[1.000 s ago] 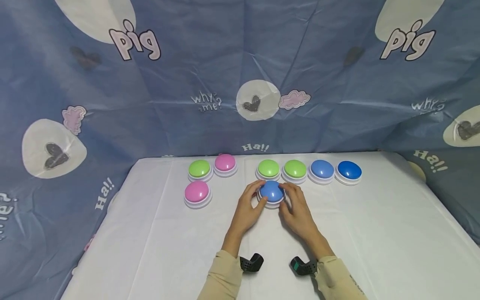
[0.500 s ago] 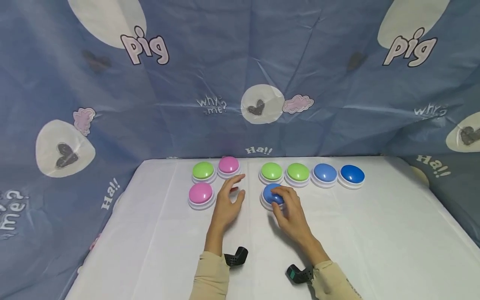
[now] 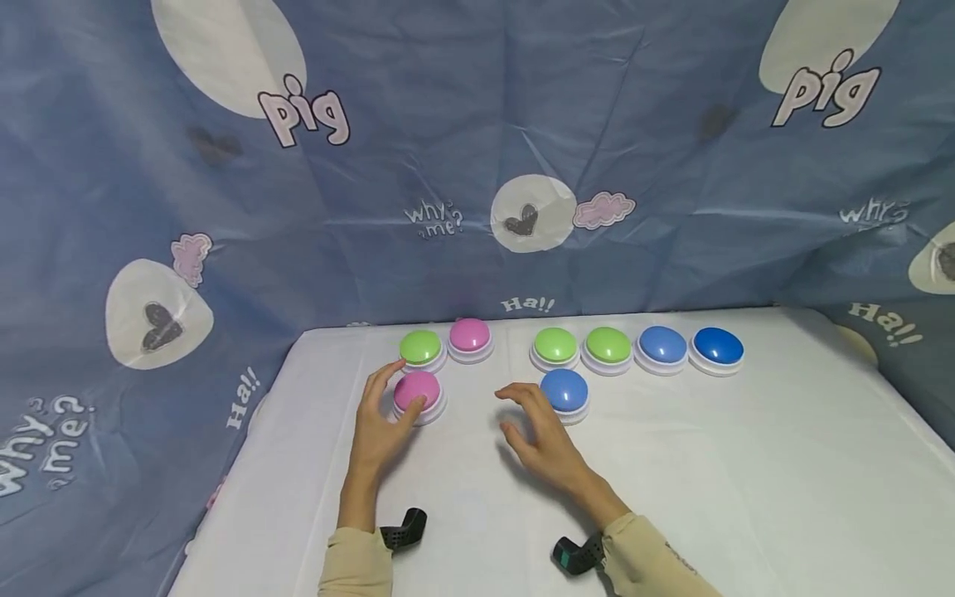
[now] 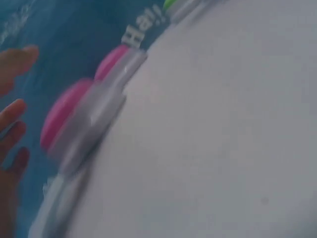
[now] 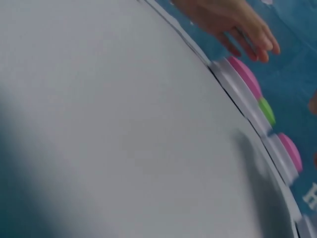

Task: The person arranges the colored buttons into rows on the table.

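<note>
A round push button with a pink dome (image 3: 416,391) and white base sits at the front left. My left hand (image 3: 379,433) hovers over its near-left side, fingers spread; in the left wrist view the fingers (image 4: 11,116) are apart from the pink dome. The right wrist view also has my left hand (image 5: 233,22) just above the front pink button. To the right, a light blue button (image 3: 564,391) stands on the cloth. My right hand (image 3: 547,439) is beside it on the left, fingers loosely bent, holding nothing. The hand hides part of the blue button's base.
Along the back edge stand a green button (image 3: 420,347) and a pink button (image 3: 470,337) at left. Farther right come two green buttons (image 3: 555,345), a light blue one (image 3: 662,345) and a dark blue one (image 3: 718,346). A printed blue curtain (image 3: 418,124) hangs behind the white cloth (image 3: 477,514).
Both hands have left the front blue button. My left hand moved left to the front pink button; my right hand let go later and shifted left. The head view has shifted slightly.
</note>
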A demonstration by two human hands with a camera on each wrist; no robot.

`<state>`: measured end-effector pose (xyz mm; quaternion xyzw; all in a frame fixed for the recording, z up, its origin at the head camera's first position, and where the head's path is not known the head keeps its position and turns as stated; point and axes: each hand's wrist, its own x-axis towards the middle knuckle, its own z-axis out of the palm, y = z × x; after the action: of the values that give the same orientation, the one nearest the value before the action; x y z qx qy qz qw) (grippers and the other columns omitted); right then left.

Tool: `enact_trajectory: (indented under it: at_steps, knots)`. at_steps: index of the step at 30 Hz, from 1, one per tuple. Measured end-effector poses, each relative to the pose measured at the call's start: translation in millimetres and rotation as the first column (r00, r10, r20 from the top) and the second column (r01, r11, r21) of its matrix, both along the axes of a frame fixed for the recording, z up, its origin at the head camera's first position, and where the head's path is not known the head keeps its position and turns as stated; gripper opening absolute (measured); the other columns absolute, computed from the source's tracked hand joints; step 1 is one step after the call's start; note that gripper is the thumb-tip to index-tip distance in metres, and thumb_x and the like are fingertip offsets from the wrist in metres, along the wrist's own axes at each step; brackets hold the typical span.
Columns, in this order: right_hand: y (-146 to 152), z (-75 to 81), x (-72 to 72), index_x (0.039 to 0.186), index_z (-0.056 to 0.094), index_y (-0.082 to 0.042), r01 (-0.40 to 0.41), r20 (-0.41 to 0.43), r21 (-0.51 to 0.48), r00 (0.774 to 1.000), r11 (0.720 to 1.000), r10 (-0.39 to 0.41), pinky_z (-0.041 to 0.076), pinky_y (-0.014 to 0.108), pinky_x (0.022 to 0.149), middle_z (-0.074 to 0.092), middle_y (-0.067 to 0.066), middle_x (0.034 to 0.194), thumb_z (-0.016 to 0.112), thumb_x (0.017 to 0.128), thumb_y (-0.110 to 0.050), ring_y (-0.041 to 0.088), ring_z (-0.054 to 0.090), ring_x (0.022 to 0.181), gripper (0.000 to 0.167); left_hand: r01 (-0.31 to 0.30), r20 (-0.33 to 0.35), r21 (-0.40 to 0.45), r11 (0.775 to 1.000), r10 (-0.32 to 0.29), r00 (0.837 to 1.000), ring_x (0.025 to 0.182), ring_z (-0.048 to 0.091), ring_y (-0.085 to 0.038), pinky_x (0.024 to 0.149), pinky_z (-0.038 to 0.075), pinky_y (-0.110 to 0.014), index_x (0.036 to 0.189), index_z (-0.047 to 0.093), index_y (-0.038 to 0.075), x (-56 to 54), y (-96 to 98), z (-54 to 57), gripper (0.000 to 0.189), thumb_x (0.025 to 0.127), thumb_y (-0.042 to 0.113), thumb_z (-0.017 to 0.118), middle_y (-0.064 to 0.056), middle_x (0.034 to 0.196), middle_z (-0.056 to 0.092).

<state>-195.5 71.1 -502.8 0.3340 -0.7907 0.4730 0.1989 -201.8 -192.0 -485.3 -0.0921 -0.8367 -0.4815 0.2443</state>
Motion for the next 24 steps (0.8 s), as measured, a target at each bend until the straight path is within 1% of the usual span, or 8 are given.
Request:
enact_trajectory:
  at_steps: [5, 7, 9, 11, 14, 16, 19, 24]
  knots:
    - [-28.8, -8.8, -3.1, 0.128, 0.05, -0.007, -0.069, 0.067, -0.072, 0.995, 0.995, 0.074, 0.048, 0.036, 0.098, 0.05, 0.007, 0.127, 0.061, 0.086, -0.002, 0.021, 0.049, 0.118, 0.044, 0.019, 0.06, 0.025, 0.999, -0.021, 0.998, 0.129, 0.04, -0.035, 0.107, 0.032, -0.058, 0.136, 0.046, 0.001, 11.8, -6.4, 8.9, 0.068, 0.075, 0.007, 0.076, -0.022, 0.135, 0.046]
    - [-42.1, -11.5, -5.1, 0.129, 0.049, -0.008, -0.078, 0.109, -0.09, 0.99, 0.993, 0.088, 0.049, 0.038, 0.097, 0.049, 0.007, 0.128, 0.06, 0.088, -0.004, 0.023, 0.05, 0.119, 0.043, 0.037, 0.106, 0.048, 0.998, -0.042, 0.994, 0.131, 0.039, -0.036, 0.108, 0.032, -0.057, 0.138, 0.043, 0.001, 16.7, -7.8, 13.6, 0.071, 0.075, 0.007, 0.076, -0.021, 0.138, 0.043]
    - [-54.1, -13.1, -7.9, 0.13, 0.048, -0.008, -0.074, 0.137, -0.088, 0.987, 0.993, 0.086, 0.049, 0.039, 0.097, 0.049, 0.006, 0.128, 0.059, 0.089, -0.005, 0.025, 0.051, 0.118, 0.042, 0.042, 0.151, 0.053, 0.998, -0.05, 0.987, 0.133, 0.036, -0.036, 0.11, 0.031, -0.056, 0.141, 0.039, 0.002, 16.3, -11.2, 10.1, 0.075, 0.076, 0.009, 0.076, -0.021, 0.141, 0.04]
    - [-65.0, -14.1, -9.7, 0.13, 0.048, -0.009, -0.066, 0.153, -0.075, 0.985, 0.995, 0.077, 0.05, 0.038, 0.096, 0.049, 0.006, 0.127, 0.059, 0.088, -0.005, 0.026, 0.052, 0.117, 0.043, 0.03, 0.184, 0.045, 0.999, -0.038, 0.982, 0.136, 0.035, -0.033, 0.111, 0.031, -0.054, 0.143, 0.036, 0.007, 15.2, -16.7, 1.6, 0.077, 0.077, 0.013, 0.076, -0.016, 0.144, 0.039]
    - [-77.4, -12.9, -14.5, 0.13, 0.047, -0.009, -0.05, 0.157, -0.031, 0.986, 0.998, 0.054, 0.05, 0.034, 0.095, 0.048, 0.006, 0.127, 0.061, 0.087, -0.006, 0.026, 0.053, 0.114, 0.046, 0.004, 0.203, 0.051, 0.999, -0.014, 0.979, 0.138, 0.034, -0.026, 0.113, 0.031, -0.048, 0.144, 0.036, 0.015, 8.9, -23.2, -12.4, 0.078, 0.078, 0.018, 0.077, -0.009, 0.146, 0.039]
    - [-83.3, -12.0, -17.9, 0.131, 0.046, -0.007, -0.033, 0.153, 0.007, 0.988, 0.999, 0.031, 0.05, 0.033, 0.094, 0.049, 0.008, 0.126, 0.063, 0.086, -0.008, 0.026, 0.054, 0.113, 0.048, -0.006, 0.207, 0.048, 0.999, -0.004, 0.978, 0.138, 0.035, -0.023, 0.113, 0.032, -0.045, 0.144, 0.037, 0.019, 5.1, -25.0, -18.8, 0.077, 0.078, 0.021, 0.077, -0.006, 0.146, 0.04]
    - [-89.1, -11.1, -21.8, 0.135, 0.041, -0.006, -0.004, 0.165, 0.053, 0.986, 0.999, -0.005, 0.049, 0.031, 0.096, 0.049, 0.01, 0.126, 0.067, 0.084, -0.013, 0.024, 0.054, 0.113, 0.058, -0.001, 0.228, 0.04, 0.999, -0.008, 0.974, 0.138, 0.034, -0.023, 0.115, 0.028, -0.044, 0.144, 0.037, 0.021, 2.9, -23.5, -22.1, 0.077, 0.079, 0.026, 0.077, -0.005, 0.145, 0.04]
    - [-95.4, -10.6, -26.8, 0.141, 0.033, -0.008, 0.002, 0.205, 0.093, 0.979, 0.996, -0.021, 0.045, 0.029, 0.103, 0.048, 0.01, 0.13, 0.068, 0.085, -0.017, 0.02, 0.052, 0.119, 0.067, -0.005, 0.266, 0.011, 1.0, 0.002, 0.964, 0.139, 0.034, -0.025, 0.118, 0.024, -0.045, 0.145, 0.036, 0.025, 3.5, -20.8, -20.6, 0.078, 0.078, 0.03, 0.076, -0.005, 0.146, 0.039]
